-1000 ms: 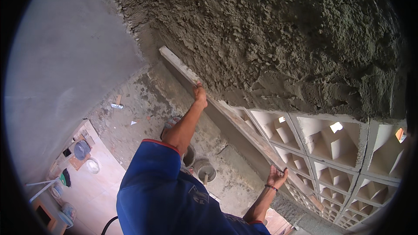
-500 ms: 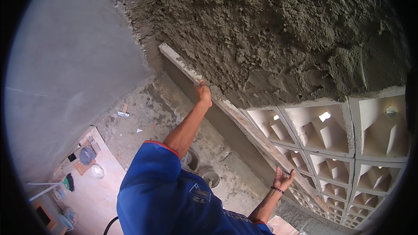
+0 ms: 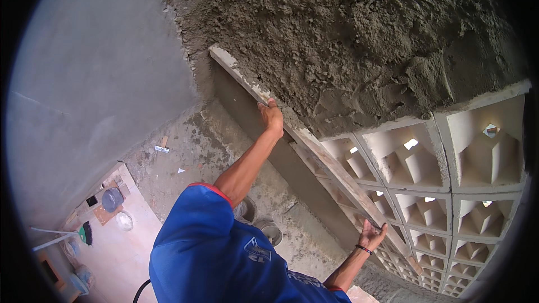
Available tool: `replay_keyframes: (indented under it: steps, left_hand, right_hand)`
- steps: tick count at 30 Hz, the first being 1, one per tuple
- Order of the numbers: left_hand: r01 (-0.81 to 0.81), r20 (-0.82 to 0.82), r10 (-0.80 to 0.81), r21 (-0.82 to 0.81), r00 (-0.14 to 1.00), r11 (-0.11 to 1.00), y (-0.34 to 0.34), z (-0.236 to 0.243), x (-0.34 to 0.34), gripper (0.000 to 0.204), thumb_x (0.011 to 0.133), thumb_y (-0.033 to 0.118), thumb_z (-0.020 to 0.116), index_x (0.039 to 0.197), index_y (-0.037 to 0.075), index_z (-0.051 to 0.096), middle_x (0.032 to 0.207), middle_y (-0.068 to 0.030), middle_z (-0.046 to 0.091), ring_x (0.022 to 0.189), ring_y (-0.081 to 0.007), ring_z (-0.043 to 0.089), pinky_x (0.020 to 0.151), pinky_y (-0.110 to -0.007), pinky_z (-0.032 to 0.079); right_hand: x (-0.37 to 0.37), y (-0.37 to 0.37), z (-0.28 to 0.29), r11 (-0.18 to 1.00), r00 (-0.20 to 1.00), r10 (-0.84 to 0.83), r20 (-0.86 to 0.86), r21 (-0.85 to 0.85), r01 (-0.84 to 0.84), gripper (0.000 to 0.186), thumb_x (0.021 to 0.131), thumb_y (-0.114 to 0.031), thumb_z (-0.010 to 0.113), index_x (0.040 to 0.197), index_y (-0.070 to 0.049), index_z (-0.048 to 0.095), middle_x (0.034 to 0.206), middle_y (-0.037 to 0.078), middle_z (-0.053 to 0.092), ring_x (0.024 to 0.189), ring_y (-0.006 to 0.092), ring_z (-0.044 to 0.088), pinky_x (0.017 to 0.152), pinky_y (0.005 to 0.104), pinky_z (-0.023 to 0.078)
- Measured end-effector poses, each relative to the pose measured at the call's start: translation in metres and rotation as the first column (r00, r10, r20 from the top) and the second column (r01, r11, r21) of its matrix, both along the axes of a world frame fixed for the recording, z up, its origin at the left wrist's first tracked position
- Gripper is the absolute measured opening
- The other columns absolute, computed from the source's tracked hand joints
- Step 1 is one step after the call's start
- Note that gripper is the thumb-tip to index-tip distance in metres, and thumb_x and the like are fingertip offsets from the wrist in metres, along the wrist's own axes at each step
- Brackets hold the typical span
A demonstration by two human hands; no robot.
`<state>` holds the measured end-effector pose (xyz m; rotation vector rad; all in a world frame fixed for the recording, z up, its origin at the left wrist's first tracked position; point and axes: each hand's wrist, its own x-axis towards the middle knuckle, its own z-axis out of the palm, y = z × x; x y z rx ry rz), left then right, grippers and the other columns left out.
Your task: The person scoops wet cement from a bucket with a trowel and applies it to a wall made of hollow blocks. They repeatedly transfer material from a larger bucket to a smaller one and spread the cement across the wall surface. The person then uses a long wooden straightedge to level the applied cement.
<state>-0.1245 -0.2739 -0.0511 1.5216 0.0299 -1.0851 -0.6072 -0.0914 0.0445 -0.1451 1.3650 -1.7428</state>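
A long, pale straightedge [image 3: 331, 160], splashed with mortar, lies slantwise across the wall. Its upper part rests against rough wet mortar [image 3: 348, 39] and its lower part crosses the pale breeze blocks [image 3: 419, 154]. My left hand [image 3: 272, 116] is closed around its lower edge toward the upper end, thumb and fingertips at the board. Farther down, my right hand [image 3: 371, 235] grips the same edge, palm turned up, a dark band at the wrist. Below the board runs a smooth, grey mortar strip [image 3: 297, 177].
Two mortar-stained buckets [image 3: 270, 232] stand on the rough floor beneath my arms. A grey plastered wall [image 3: 95, 78] rises at left. Beside it are a scraper-like tool [image 3: 162, 148], a round grey-blue container [image 3: 112, 199] and a broom [image 3: 85, 233].
Both hands have shifted the straightedge slightly up across the wall. More breeze-block surface shows between it and the smooth strip. The view has also shifted a little.
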Motion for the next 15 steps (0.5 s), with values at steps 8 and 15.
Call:
replay_keyframes:
  steps: [8, 15]
  left_hand:
    - [-0.019, 0.045, 0.024, -0.092, 0.999, 0.996, 0.023, 0.042, -0.016, 0.081, 0.101, 0.047, 0.044, 0.153, -0.003, 0.006, 0.16, -0.0223, 0.013, 0.147, -0.0322, 0.019, 0.118, -0.042, 0.022]
    - [-0.095, -0.199, 0.069, -0.127, 0.978, 0.987, 0.074, -0.019, -0.026, 0.105, 0.083, 0.052, 0.068, 0.154, 0.002, 0.01, 0.153, -0.016, 0.028, 0.138, -0.0303, 0.032, 0.106, -0.045, 0.033]
  right_hand:
    - [-0.032, 0.018, 0.001, 0.996, 0.986, -0.084, 0.146, 0.01, 0.083, 0.056, 0.08, -0.029, 0.08, 0.12, -0.001, 0.053, 0.128, 0.019, 0.055, 0.12, 0.0353, 0.054, 0.1, 0.0521, 0.049]
    - [-0.034, 0.085, -0.06, 1.0, 0.998, -0.018, 0.063, 0.01, 0.017, 0.045, 0.077, -0.034, 0.08, 0.109, -0.008, 0.061, 0.115, 0.012, 0.064, 0.109, 0.03, 0.06, 0.091, 0.0453, 0.051]
